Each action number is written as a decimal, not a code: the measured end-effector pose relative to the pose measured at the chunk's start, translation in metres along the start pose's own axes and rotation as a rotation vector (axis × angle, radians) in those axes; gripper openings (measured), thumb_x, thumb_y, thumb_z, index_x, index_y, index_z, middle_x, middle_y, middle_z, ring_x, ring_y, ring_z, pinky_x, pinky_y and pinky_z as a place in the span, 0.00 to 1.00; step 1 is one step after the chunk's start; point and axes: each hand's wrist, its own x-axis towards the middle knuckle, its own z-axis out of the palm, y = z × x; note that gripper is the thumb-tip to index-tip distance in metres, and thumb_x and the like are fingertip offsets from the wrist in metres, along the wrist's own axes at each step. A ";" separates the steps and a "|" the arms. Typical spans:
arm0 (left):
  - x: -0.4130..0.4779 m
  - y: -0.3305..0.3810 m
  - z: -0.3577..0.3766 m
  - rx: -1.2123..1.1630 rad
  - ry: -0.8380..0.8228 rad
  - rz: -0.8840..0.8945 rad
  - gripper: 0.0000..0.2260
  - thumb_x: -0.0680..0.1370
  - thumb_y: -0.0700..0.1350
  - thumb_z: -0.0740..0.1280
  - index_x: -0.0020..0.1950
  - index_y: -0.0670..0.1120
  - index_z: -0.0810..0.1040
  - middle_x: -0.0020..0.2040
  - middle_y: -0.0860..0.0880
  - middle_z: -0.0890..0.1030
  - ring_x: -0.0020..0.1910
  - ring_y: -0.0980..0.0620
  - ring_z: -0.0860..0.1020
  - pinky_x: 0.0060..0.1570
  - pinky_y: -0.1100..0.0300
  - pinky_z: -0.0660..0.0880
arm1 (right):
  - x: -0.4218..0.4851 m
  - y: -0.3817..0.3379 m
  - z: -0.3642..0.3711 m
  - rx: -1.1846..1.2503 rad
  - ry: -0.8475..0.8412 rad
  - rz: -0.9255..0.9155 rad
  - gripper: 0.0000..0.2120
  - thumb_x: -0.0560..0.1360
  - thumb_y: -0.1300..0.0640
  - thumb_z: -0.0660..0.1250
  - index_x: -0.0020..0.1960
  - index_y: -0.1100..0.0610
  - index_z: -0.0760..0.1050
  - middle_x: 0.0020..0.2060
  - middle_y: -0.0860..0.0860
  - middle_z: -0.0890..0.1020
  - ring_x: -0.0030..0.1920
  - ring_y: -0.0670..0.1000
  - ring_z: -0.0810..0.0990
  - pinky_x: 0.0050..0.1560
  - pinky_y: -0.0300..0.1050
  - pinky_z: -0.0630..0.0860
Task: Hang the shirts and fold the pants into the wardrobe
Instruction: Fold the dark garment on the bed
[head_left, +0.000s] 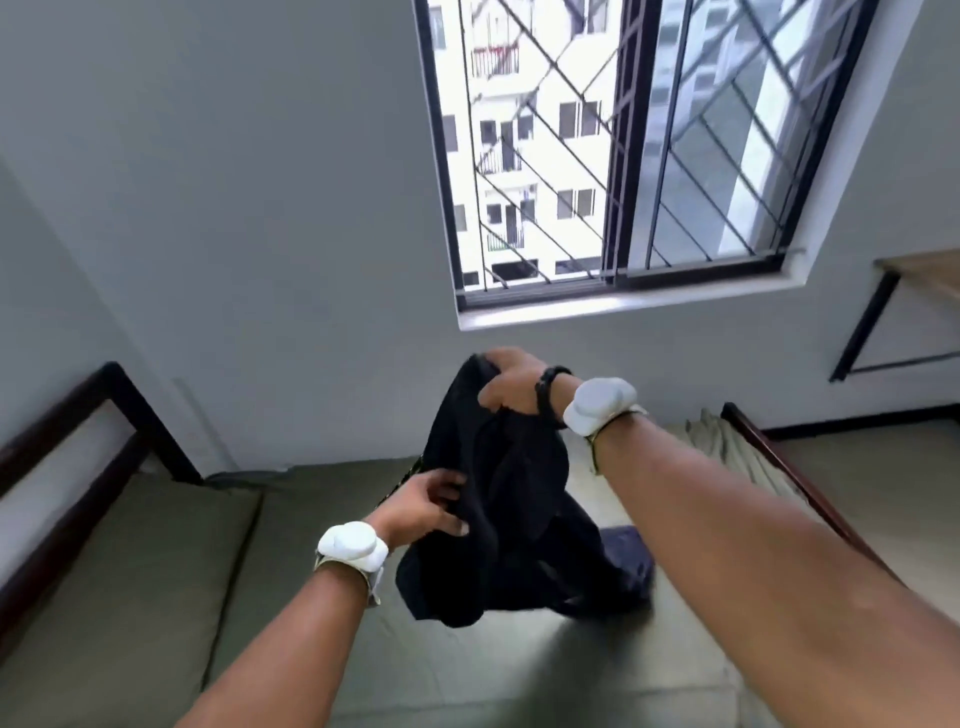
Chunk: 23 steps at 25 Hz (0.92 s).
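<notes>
Above the mattress (156, 597), your right hand (511, 384) clenches the black garment (509, 509) at its top — left hand (426, 512) pinches its edge; soft, limp cloth — grip a hem.

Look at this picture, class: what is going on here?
A person holds a dark garment up over a green mattress. The right hand grips its top edge; the left hand holds its side lower down. A bluish cloth lies on the mattress behind it. No wardrobe is in view.
</notes>
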 end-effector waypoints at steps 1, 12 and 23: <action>-0.007 0.000 -0.011 0.016 0.009 -0.006 0.23 0.66 0.33 0.78 0.57 0.48 0.79 0.53 0.47 0.84 0.55 0.49 0.82 0.56 0.60 0.78 | 0.000 -0.027 -0.013 0.051 0.062 -0.063 0.11 0.67 0.68 0.67 0.48 0.58 0.78 0.38 0.54 0.80 0.36 0.52 0.78 0.38 0.43 0.77; -0.081 0.074 -0.176 1.010 0.727 -0.174 0.14 0.79 0.56 0.59 0.58 0.52 0.79 0.60 0.50 0.79 0.67 0.49 0.70 0.67 0.30 0.52 | 0.026 -0.089 -0.141 -0.757 0.154 -0.117 0.12 0.67 0.70 0.64 0.38 0.56 0.80 0.38 0.50 0.78 0.36 0.50 0.74 0.33 0.37 0.68; -0.137 0.253 -0.273 1.258 1.299 0.054 0.08 0.76 0.47 0.61 0.40 0.49 0.76 0.37 0.53 0.78 0.48 0.49 0.77 0.56 0.41 0.59 | 0.022 -0.106 -0.187 -0.971 0.415 -0.065 0.20 0.65 0.34 0.65 0.45 0.49 0.80 0.43 0.50 0.82 0.43 0.54 0.80 0.45 0.47 0.78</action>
